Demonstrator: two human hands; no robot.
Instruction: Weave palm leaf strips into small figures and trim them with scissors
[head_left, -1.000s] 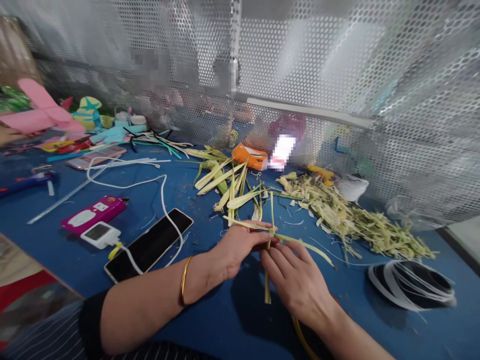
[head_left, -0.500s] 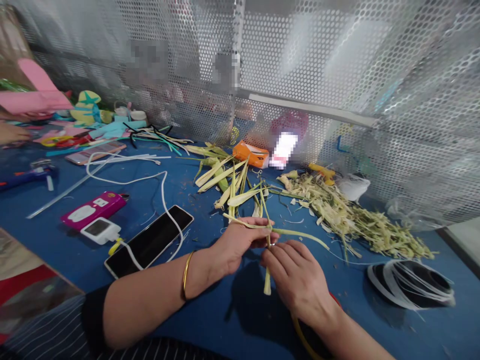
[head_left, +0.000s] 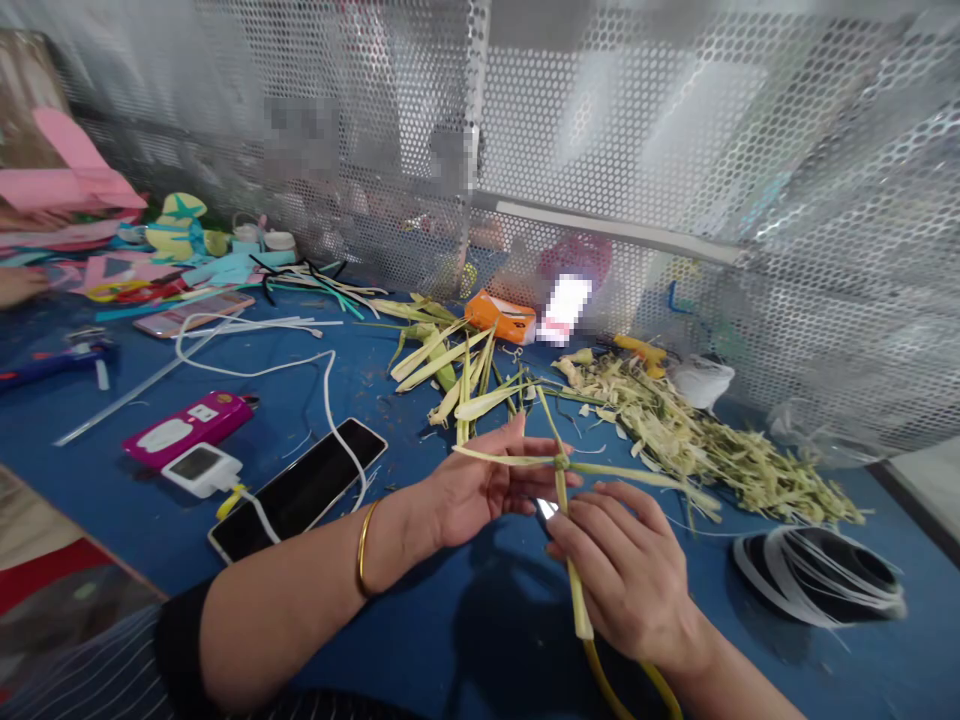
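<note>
Left hand point(head_left: 480, 488) has opened, fingers spread by the knot point(head_left: 561, 462); right hand point(head_left: 630, 565) grips scissors point(head_left: 598, 672) below it. Knot seems done; 4 strips point(head_left: 645, 472) remain long.

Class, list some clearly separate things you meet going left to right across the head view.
Blue-handled tool, magenta device, black-screened phone, left hand, right hand, coil of white line.

Even, subdued light falls from above, casting a dark shadow on the counter point(head_left: 840, 690) beneath the left hand point(head_left: 476, 490) and right hand point(head_left: 630, 570). A lit phone point(head_left: 565, 308) glares white through coarse pixelation; the mesh wall point(head_left: 600, 120) shows pale highlights, wide-angle stretching and softness toward the corners.
</note>
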